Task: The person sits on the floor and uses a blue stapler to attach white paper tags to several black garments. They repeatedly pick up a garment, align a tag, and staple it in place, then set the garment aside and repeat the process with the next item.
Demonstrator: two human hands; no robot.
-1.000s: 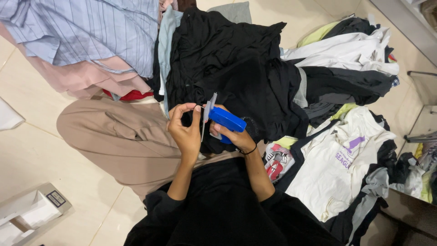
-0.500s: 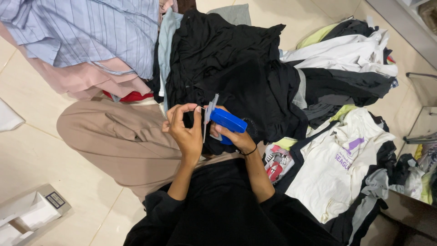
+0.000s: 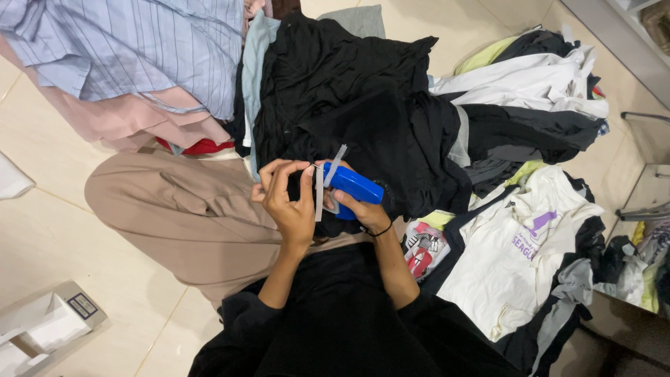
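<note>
The blue tagging gun is clasped in the right hand; a pale tag strip is pinched by the left hand. The strip should be held taut against the needle, fingers clear.

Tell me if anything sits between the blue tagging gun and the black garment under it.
Nothing visible does. The right hand holds the blue tagging gun directly over the black garment; the left hand pinches a grey tag strip at the gun's tip, beside it.

Head cam, looking steeply down, close over hands.
</note>
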